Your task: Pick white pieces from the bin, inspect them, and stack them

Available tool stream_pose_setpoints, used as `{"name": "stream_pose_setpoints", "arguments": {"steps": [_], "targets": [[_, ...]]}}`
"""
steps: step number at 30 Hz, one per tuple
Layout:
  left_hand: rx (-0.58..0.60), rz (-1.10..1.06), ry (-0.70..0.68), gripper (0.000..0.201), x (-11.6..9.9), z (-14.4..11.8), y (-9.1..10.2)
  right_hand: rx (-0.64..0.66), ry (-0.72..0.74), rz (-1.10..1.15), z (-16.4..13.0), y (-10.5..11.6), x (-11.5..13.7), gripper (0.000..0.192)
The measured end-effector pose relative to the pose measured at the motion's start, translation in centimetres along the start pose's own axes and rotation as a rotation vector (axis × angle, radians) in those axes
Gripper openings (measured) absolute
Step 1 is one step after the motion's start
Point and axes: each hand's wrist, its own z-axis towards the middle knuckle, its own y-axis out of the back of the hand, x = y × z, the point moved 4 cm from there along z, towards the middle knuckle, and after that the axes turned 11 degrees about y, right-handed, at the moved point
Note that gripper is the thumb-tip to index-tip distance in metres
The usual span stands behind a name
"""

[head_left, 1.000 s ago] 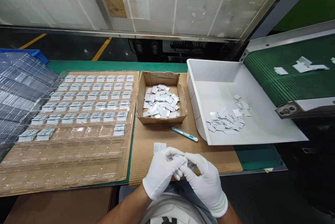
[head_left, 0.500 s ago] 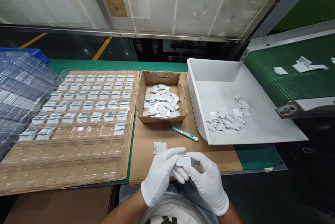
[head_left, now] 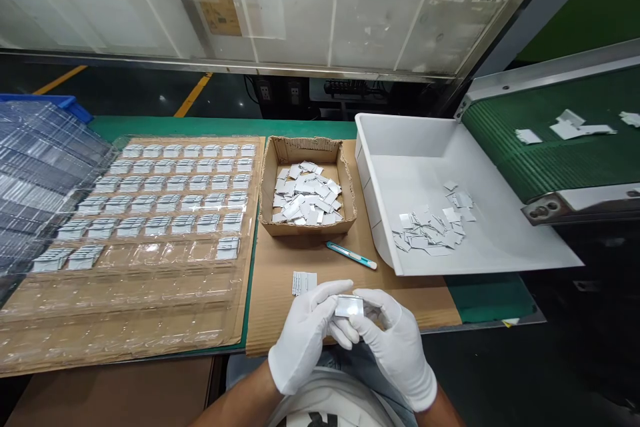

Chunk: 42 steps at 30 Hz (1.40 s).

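Note:
A small flat rectangular piece (head_left: pixel 349 306), pale with a shiny face, is held up between both white-gloved hands near the cardboard's front edge. My left hand (head_left: pixel 311 334) is closed on its left side with thumb and fingers. My right hand (head_left: pixel 393 337) pinches its right side. Whether more pieces lie behind it is hidden. Just beyond my left hand, a short row of similar pieces (head_left: pixel 304 282) lies on the cardboard sheet (head_left: pixel 273 307). A teal and white cutter knife (head_left: pixel 351 256) rests farther off.
A cardboard box (head_left: pixel 307 229) holds loose white pieces. Right of it, a white plastic bin (head_left: pixel 415 174) with more pieces stands below a green conveyor belt (head_left: pixel 550 160). On the left lie a clear compartment tray (head_left: pixel 150 287) partly filled with stacked pieces and a pile of clear trays (head_left: pixel 45 174).
The held piece has tilted slightly, and its face now catches the light. Pieces on the conveyor have shifted slightly left in view, together with the whole scene. Both hands keep their grip.

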Motion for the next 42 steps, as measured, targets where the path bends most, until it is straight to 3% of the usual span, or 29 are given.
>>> {"name": "stream_pose_setpoints", "arguments": {"steps": [12,18,21,25,31,34,36,39,40,42], "targets": [[-0.033,0.062,0.016,0.058,0.1,0.4,0.1,-0.007,-0.061,0.031,0.1,0.0,0.2,0.019],[-0.186,0.363,0.121,0.029,-1.3,-0.3,-0.3,0.031,-0.095,0.051,1.3,-0.2,0.9,0.023],[-0.146,0.347,0.155,0.033,-1.0,-0.3,-0.4,-0.018,-0.174,0.132,1.7,-1.0,0.9,0.028],[-0.03,0.137,0.17,0.045,-0.1,-0.5,-0.2,-0.131,-0.289,0.276,1.8,-1.9,0.7,0.031],[0.084,0.114,0.22,0.041,0.7,-1.2,-0.7,-0.04,-0.222,0.386,2.7,-2.0,1.8,0.026],[0.055,0.14,0.231,0.04,1.1,-0.9,-0.9,0.004,-0.236,0.414,2.9,-2.1,1.6,0.025],[-0.009,0.154,0.222,0.044,1.3,-0.5,-0.8,-0.05,-0.207,0.325,2.7,-1.9,1.2,0.021],[-0.083,0.103,0.161,0.047,1.3,0.1,-0.4,-0.162,-0.044,0.074,2.2,-1.2,1.0,0.013],[-0.086,0.056,0.142,0.044,1.3,0.2,-0.3,-0.165,0.021,-0.004,2.0,-1.1,1.1,0.01],[-0.064,-0.064,0.099,0.034,1.3,0.3,-0.3,-0.114,0.129,-0.107,1.7,-1.3,1.4,0.023]]}}
